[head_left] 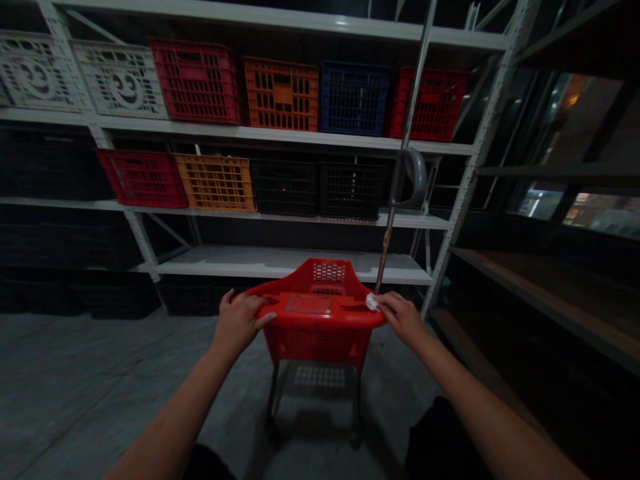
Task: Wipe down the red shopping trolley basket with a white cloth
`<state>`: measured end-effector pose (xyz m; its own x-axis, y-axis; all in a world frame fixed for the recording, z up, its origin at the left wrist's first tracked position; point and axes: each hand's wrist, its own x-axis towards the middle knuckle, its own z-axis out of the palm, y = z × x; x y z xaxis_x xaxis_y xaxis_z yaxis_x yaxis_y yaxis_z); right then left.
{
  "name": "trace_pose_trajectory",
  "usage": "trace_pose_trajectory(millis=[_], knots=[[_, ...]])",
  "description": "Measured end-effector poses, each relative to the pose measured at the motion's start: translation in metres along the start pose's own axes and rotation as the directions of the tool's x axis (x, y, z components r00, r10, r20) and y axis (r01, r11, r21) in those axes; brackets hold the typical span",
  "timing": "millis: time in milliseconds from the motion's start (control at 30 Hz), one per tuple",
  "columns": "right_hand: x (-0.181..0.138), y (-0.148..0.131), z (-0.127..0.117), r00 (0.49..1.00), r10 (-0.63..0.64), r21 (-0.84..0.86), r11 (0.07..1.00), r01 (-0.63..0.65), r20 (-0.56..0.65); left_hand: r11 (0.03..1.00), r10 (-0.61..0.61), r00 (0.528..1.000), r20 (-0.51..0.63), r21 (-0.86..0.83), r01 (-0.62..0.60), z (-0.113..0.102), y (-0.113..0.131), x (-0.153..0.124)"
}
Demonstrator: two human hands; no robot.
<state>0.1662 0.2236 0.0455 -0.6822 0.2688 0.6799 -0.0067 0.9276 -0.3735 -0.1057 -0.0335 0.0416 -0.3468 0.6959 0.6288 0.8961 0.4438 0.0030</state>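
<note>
Fingers (pixel 251 304) touch one cart (pixel 320 343); pinch one wad (pixel 371 302)

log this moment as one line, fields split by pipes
left hand: on red shopping cart | right hand: holding white wad at cart's handle | ahead: plastic crates on metal shelving

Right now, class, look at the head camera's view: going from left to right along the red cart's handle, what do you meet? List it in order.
Left hand → rectangular panel in the handle's middle → crumpled white wad → right hand.
</note>
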Motion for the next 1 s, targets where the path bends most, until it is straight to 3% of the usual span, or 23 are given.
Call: trace_pose_trajectory(millis=[100,233,300,433,500,567,667,733,900,1000], knots=[[-0.004,0.02,0.006,0.982,0.161,0.005,0.987,-0.162,-0.1,0.998,-0.067,0.997,-0.028,0.013,0.067,0.004,-0.001,0.0],[-0.011,0.026,0.033,0.915,0.312,0.16,0.947,-0.278,-0.256,0.974,-0.213,0.952,-0.22,0.026,0.224,0.006,0.029,-0.01],[-0.014,0.018,0.047,0.862,0.366,0.261,0.922,-0.285,-0.351,0.987,-0.156,0.952,-0.263,0.001,0.162,0.006,0.058,-0.017],[-0.023,-0.017,0.065,0.766,0.431,0.402,0.882,-0.246,-0.477,0.983,0.113,0.969,-0.221,-0.117,-0.141,0.011,0.125,-0.021],[-0.03,-0.039,0.071,0.773,0.411,0.422,0.883,-0.206,-0.483,0.959,0.173,0.968,-0.184,-0.192,-0.208,0.013,0.15,-0.018],[-0.038,-0.058,0.077,0.813,0.36,0.424,0.892,-0.155,-0.458,0.954,0.122,0.978,-0.168,-0.254,-0.162,0.013,0.163,-0.014],[-0.045,-0.067,0.085,0.869,0.248,0.418,0.907,-0.053,-0.427,0.946,0.038,0.986,-0.16,-0.313,-0.087,0.01,0.161,-0.012],[-0.044,-0.063,0.09,0.879,0.201,0.406,0.914,-0.01,-0.432,0.94,0.042,0.988,-0.148,-0.328,-0.089,0.007,0.152,-0.013],[-0.033,-0.064,0.097,0.826,0.312,0.425,0.9,-0.098,-0.47,0.945,0.026,0.989,-0.143,-0.319,-0.07,0.004,0.134,-0.017],[-0.032,-0.09,0.098,0.886,0.236,0.432,0.901,-0.045,-0.4,0.944,0.017,0.99,-0.141,-0.325,-0.063,0.003,0.129,-0.016]])
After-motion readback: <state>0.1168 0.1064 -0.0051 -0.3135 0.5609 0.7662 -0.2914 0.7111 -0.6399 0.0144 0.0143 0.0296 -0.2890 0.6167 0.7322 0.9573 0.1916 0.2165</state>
